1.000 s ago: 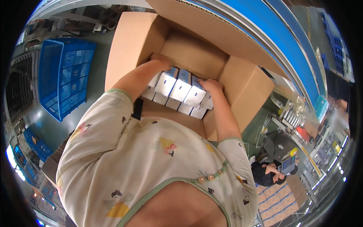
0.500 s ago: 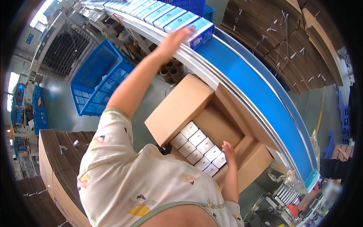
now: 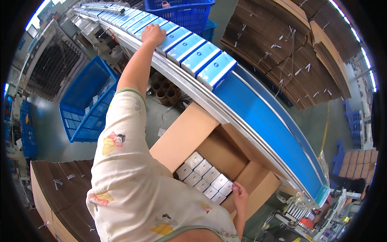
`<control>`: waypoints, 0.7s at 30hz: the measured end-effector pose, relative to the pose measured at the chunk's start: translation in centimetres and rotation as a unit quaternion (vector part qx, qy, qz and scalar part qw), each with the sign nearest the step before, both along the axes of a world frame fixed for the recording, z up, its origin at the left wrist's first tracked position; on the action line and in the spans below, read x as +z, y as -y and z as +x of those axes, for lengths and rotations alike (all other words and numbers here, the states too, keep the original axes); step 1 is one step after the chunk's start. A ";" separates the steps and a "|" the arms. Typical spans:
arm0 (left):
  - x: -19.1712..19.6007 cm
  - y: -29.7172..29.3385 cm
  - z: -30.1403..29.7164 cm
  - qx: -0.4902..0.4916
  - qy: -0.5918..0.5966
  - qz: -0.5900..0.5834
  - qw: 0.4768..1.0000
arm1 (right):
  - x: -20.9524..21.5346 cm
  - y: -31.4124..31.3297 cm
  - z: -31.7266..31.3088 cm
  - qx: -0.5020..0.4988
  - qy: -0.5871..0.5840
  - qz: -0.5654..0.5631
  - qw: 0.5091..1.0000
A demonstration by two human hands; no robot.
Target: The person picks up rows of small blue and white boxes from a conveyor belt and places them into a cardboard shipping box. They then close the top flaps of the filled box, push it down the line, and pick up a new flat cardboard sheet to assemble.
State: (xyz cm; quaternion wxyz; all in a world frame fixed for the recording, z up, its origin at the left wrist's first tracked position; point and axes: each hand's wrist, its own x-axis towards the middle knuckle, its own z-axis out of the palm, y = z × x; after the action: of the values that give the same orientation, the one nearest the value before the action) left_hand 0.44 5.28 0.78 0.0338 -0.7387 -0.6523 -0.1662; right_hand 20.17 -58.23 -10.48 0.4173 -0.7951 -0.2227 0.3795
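Overall, the head view shows two hands set well apart. The left hand (image 3: 153,35) lies over a row of blue-and-white boxes (image 3: 183,46) on the conveyor (image 3: 262,117), fingers bent across the tops; whether it clamps any box cannot be told. The right hand (image 3: 240,195) is at the right side of the open carton (image 3: 183,139), fingers partly curled, just beside the packed boxes (image 3: 210,175); neither contact nor hold is clear. Likely faults: nothing visible braces the foremost box, ahead of the left hand, so an uneven push could skew the row; pressing several boxes together too loosely could let a middle one slip. Packed boxes might lean if they depend on the right hand for support. Edges: the near rail (image 3: 209,101) runs between the left hand and the carton, and a raised flap (image 3: 254,149) stands forward of the right hand, where a low-carried box could catch. Open room: bare belt (image 3: 290,153) extends rightward from the left hand, past the foremost box; carton space (image 3: 221,149) lies forward of the right hand and the packed boxes.
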 end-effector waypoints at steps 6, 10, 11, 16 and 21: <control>1.8 4.4 6.0 -0.068 0.006 -0.128 0.989 | 13.2 -8.8 4.2 0.027 0.268 0.190 0.944; 3.1 8.5 8.9 -0.245 0.079 -0.287 0.923 | 12.4 -15.8 9.8 0.009 0.209 0.198 0.958; 3.0 10.5 9.9 -0.271 0.167 -0.383 0.867 | 11.4 -17.4 11.1 -0.003 0.160 0.169 0.973; 0.8 19.8 16.3 -0.325 0.090 -0.339 0.878 | 7.7 -18.2 17.6 -0.060 0.216 0.114 0.968; 0.7 20.7 15.5 -0.311 0.164 -0.392 0.850 | 9.7 -18.3 16.7 -0.082 0.001 0.157 0.984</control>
State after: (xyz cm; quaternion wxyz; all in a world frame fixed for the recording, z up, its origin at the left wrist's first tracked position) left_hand 15.96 -15.45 1.43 -0.4200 -0.8164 -0.3958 -0.0173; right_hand 36.82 -39.88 -0.82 0.5664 -0.7359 -0.2139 0.3030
